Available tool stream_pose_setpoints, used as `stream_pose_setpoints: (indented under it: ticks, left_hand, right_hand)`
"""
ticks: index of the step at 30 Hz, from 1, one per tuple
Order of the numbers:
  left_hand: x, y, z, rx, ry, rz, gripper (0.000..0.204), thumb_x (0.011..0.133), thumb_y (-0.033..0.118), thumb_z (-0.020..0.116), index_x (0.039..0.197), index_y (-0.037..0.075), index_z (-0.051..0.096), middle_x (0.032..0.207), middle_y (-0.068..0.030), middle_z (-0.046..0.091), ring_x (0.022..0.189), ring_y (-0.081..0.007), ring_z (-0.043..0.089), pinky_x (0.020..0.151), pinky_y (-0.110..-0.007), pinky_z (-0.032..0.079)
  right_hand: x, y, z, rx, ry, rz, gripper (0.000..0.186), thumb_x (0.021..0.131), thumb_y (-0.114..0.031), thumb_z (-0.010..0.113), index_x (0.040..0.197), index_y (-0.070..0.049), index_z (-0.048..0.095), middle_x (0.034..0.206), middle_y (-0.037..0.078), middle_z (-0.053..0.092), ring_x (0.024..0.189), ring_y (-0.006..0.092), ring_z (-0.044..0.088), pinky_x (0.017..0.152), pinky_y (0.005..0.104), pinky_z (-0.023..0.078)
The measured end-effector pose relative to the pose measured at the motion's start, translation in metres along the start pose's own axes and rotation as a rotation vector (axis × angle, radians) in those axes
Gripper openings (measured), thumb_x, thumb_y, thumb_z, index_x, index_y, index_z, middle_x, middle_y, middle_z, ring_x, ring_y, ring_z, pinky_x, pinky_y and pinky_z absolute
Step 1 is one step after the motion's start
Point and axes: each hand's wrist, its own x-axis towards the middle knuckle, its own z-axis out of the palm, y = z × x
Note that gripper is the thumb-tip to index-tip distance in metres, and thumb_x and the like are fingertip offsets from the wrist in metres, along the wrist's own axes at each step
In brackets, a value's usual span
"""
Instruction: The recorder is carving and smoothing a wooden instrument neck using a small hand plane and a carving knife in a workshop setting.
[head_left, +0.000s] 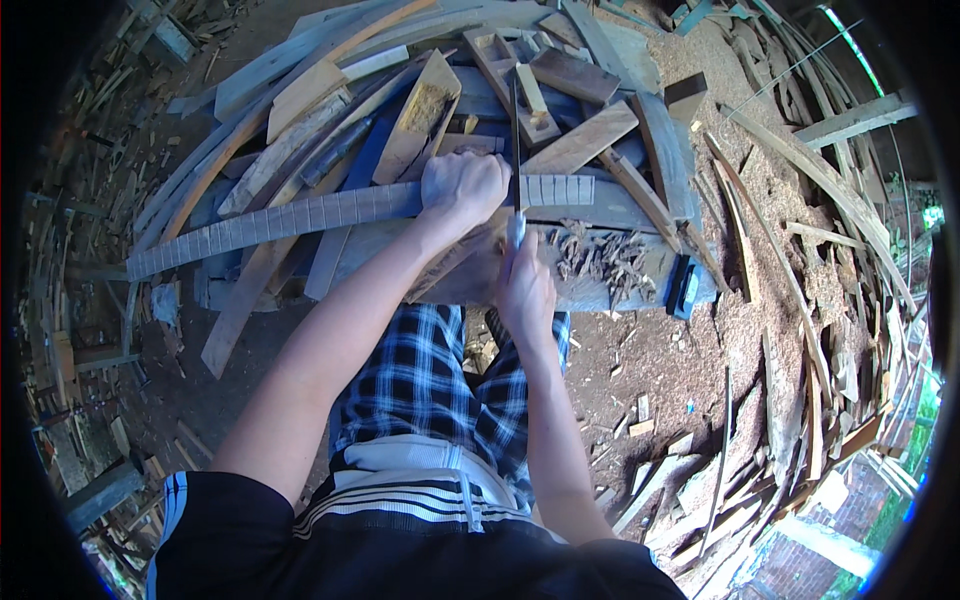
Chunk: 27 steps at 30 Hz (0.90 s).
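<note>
A long wooden strip [300,215] with evenly spaced crosswise lines lies across the pile of boards in front of me. My left hand [465,187] is closed over it, close to the saw blade. My right hand [527,288] grips the handle of a handsaw [516,150], whose narrow blade points away from me and crosses the strip just right of my left hand. The strip's short end [560,190] extends past the blade to the right. From above I cannot tell how deep the blade sits in the wood.
Boards and offcuts [580,140] cover the work surface, with an open wooden box [420,120] among them. Wood chips [605,262] and a dark block-shaped tool [683,287] lie at the right front. Sawdust [735,130] and long scrap slats [820,190] cover the ground at right.
</note>
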Motion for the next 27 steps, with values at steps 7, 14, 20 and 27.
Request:
stream_pose_setpoints:
  ticks: [7, 14, 20, 27]
  left_hand:
    - [0.000, 0.003, -0.005, -0.030, -0.045, -0.010, 0.049, 0.094, 0.029, 0.038, 0.067, 0.002, 0.069, 0.070, -0.0207, 0.066, 0.067, -0.0350, 0.069, 0.064, -0.045, 0.054]
    - [-0.004, 0.000, -0.008, -0.024, -0.055, -0.011, 0.049, 0.094, 0.029, 0.038, 0.067, 0.003, 0.070, 0.071, -0.0206, 0.067, 0.067, -0.0351, 0.068, 0.063, -0.045, 0.054]
    - [-0.001, 0.002, -0.004, -0.012, -0.025, 0.008, 0.048, 0.094, 0.029, 0.038, 0.068, 0.003, 0.070, 0.072, -0.0201, 0.067, 0.068, -0.0352, 0.069, 0.063, -0.045, 0.054]
    - [0.007, -0.001, -0.003, 0.023, -0.010, -0.015, 0.047, 0.093, 0.028, 0.039, 0.070, 0.004, 0.070, 0.073, -0.0195, 0.068, 0.068, -0.0342, 0.069, 0.064, -0.045, 0.054]
  right_hand:
    - [0.000, -0.005, -0.013, 0.025, -0.045, 0.011, 0.026, 0.094, -0.015, 0.047, 0.111, 0.004, 0.042, 0.067, 0.027, 0.061, 0.064, 0.0458, 0.061, 0.055, 0.0544, 0.047]
    - [-0.021, -0.008, -0.012, 0.003, -0.059, 0.053, 0.034, 0.096, -0.017, 0.046, 0.119, 0.008, 0.042, 0.070, 0.031, 0.061, 0.067, 0.0472, 0.061, 0.057, 0.0541, 0.047]
    - [-0.008, -0.004, -0.012, 0.009, -0.012, -0.005, 0.033, 0.097, -0.019, 0.044, 0.117, 0.008, 0.043, 0.071, 0.030, 0.061, 0.067, 0.0471, 0.061, 0.057, 0.0549, 0.047]
    - [-0.012, 0.001, -0.005, 0.033, -0.017, 0.009, 0.026, 0.097, -0.019, 0.044, 0.111, 0.003, 0.043, 0.068, 0.028, 0.061, 0.066, 0.0458, 0.061, 0.056, 0.0547, 0.047]
